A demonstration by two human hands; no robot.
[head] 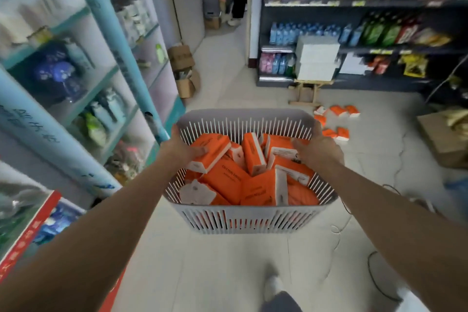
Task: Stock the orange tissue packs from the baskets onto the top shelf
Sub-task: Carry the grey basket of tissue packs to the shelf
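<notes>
I hold a grey slatted basket (250, 220) in the air in front of me, above the shop floor. It is filled with several orange tissue packs (225, 180) lying jumbled. My left hand (181, 145) grips the basket's left rim, thumb inside touching a pack. At the right rim my right hand (316, 147) grips the same way, fingers over the edge. More orange packs (334, 119) lie loose on the floor ahead to the right.
A teal-framed shelf unit (106, 63) stands on the left. Dark shelves of bottles (354, 15) run along the right. A small wooden stand (307, 91) carries white boxes. Cardboard boxes (182, 68) sit at the aisle's left, another box (445, 139) at far right. Cables (339, 230) trail on the floor.
</notes>
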